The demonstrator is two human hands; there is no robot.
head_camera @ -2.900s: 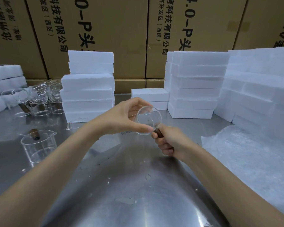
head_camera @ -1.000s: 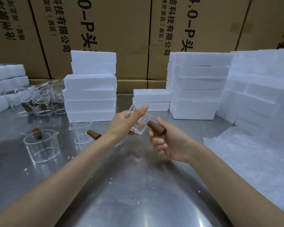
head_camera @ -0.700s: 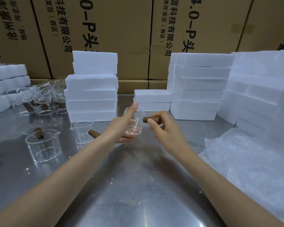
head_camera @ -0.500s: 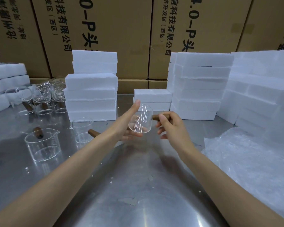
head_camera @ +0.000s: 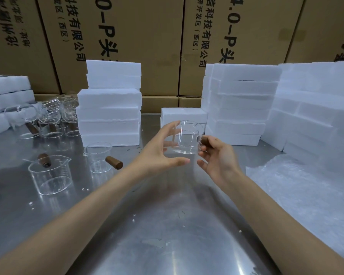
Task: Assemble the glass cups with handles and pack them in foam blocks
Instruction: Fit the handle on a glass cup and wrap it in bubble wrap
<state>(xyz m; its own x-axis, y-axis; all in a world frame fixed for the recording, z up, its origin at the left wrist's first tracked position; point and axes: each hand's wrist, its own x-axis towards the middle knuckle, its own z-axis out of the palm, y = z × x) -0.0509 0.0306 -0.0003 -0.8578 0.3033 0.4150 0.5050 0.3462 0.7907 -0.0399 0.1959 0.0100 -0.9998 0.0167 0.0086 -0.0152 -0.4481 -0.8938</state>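
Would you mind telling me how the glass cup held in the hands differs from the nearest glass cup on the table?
The held cup is in the air, upright between the left hand and right hand; the nearest table cup stands untouched on the steel table. The held cup's wooden handle points right, the table cup's points away behind it. Both are clear, spouted and handled.

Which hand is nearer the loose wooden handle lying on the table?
Left. The left hand is just right of the loose handle; the right hand is farther right, beyond the held cup.
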